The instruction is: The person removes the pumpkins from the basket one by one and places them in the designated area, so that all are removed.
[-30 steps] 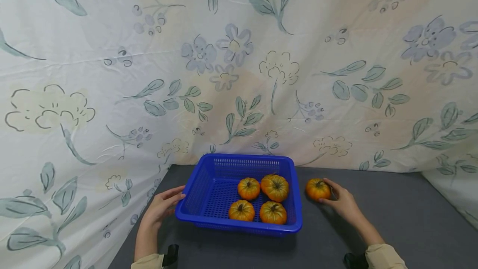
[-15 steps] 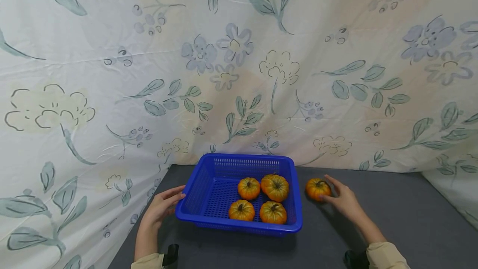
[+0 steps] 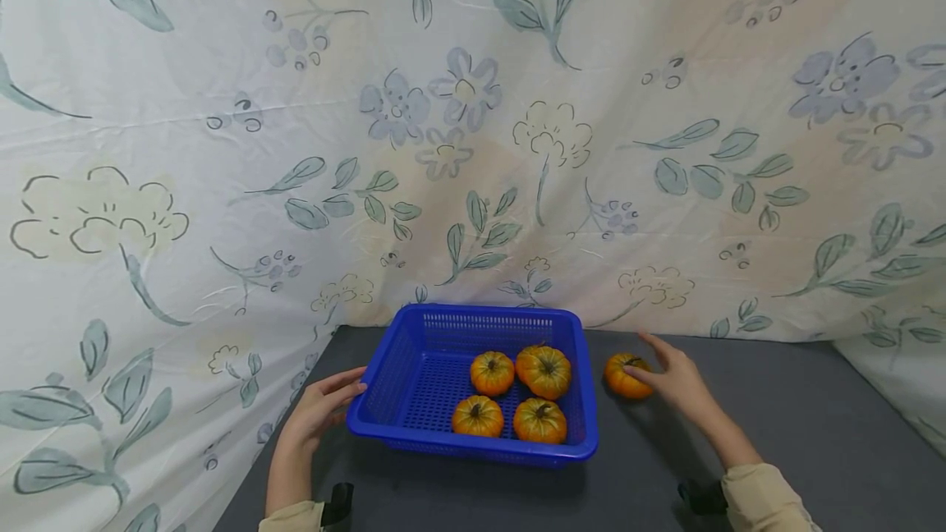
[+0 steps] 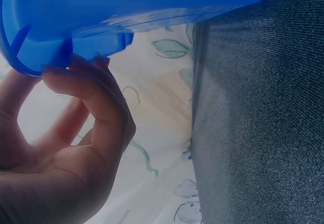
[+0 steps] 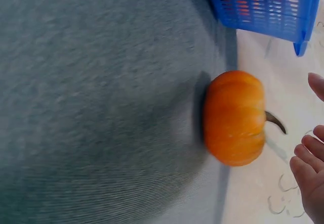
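A blue plastic basket (image 3: 414,442) stands on the dark table with several small orange pumpkins (image 3: 543,421) inside, all toward its right half. My left hand (image 3: 321,405) holds the basket's left rim; in the left wrist view its bent fingers (image 4: 101,102) meet the rim's underside. To the right of the basket, a lone pumpkin (image 5: 234,118) sits on the table with its curved stem up. My right hand (image 3: 676,380) hovers over that pumpkin's right side, thumb and fingers spread. The right wrist view shows the fingers apart from the pumpkin, with nothing in them.
A floral cloth (image 3: 473,146) hangs behind the table and along its left side. The grey table surface (image 3: 798,417) extends to the right of my right hand. The basket's back edge lies near the cloth.
My right hand has let go of the lone pumpkin, spread its fingers and lifted slightly up and away. The pumpkin stays beside the basket. My left hand and the basket have not moved.
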Demonstrator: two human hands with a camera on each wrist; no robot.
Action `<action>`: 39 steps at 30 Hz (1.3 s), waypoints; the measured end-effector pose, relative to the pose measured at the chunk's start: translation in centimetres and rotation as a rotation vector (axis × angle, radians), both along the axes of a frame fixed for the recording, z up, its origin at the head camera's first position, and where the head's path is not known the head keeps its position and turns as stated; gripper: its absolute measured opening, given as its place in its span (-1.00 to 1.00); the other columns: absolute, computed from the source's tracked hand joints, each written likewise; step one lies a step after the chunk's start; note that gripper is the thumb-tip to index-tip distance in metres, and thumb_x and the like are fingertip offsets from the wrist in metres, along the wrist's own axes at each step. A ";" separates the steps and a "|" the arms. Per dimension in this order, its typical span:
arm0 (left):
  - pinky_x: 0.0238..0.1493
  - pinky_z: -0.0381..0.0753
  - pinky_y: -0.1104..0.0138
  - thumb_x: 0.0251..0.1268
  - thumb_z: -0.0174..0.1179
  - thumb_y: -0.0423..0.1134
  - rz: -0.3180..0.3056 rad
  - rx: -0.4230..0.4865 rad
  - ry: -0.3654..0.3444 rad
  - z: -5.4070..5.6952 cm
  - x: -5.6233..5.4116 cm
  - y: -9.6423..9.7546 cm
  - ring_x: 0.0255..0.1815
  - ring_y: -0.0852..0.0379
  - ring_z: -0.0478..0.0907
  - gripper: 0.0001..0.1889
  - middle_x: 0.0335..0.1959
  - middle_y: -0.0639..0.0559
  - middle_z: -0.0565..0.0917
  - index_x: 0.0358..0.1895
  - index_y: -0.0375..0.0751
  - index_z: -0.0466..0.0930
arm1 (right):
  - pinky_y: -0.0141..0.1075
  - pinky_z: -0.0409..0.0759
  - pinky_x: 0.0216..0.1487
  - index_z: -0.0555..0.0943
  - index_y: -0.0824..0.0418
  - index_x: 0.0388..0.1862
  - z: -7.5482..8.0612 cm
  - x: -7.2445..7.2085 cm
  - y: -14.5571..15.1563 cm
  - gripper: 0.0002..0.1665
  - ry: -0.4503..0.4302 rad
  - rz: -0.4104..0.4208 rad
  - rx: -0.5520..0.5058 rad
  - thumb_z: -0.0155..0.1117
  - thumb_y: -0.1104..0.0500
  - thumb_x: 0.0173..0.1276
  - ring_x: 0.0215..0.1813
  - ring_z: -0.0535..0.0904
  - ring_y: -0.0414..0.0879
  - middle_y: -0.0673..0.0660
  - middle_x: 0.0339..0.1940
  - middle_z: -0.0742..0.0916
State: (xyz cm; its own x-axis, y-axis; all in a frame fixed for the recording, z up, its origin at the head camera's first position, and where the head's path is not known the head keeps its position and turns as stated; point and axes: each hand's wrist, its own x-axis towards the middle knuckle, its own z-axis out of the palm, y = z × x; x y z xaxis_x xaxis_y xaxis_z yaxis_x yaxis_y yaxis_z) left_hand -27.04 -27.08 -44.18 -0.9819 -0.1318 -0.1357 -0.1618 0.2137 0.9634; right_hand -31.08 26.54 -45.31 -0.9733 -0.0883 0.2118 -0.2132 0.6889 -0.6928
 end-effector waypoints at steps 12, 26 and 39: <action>-0.08 0.60 0.22 0.23 0.32 -0.05 0.008 -0.005 -0.003 0.1 -0.2 0.1 -0.04 0.12 0.63 -0.40 0.16 -0.10 0.64 0.30 -0.24 0.48 | 0.24 0.26 0.37 0.13 0.25 0.54 2.9 -0.9 -1.9 -0.03 0.021 0.031 -0.032 0.32 -0.10 0.32 0.47 0.19 0.44 0.44 0.52 0.23; -0.11 0.59 0.25 0.24 0.32 -0.07 0.000 -0.007 0.000 -0.1 -0.2 0.1 -0.07 0.14 0.62 -0.40 0.15 -0.08 0.65 0.31 -0.24 0.47 | 0.18 0.21 0.43 0.16 0.19 0.54 6.0 -1.5 -5.6 -0.05 0.048 0.098 -0.124 0.33 -0.10 0.31 0.53 0.14 0.34 0.34 0.55 0.23; -0.08 0.61 0.24 0.25 0.31 -0.06 -0.010 -0.019 -0.008 0.1 0.0 0.0 -0.06 0.15 0.60 -0.38 0.19 -0.09 0.62 0.33 -0.24 0.45 | 0.11 0.19 0.47 0.20 0.17 0.53 7.9 -1.8 -8.9 -0.09 0.078 0.134 -0.143 0.35 -0.03 0.31 0.56 0.13 0.24 0.29 0.55 0.27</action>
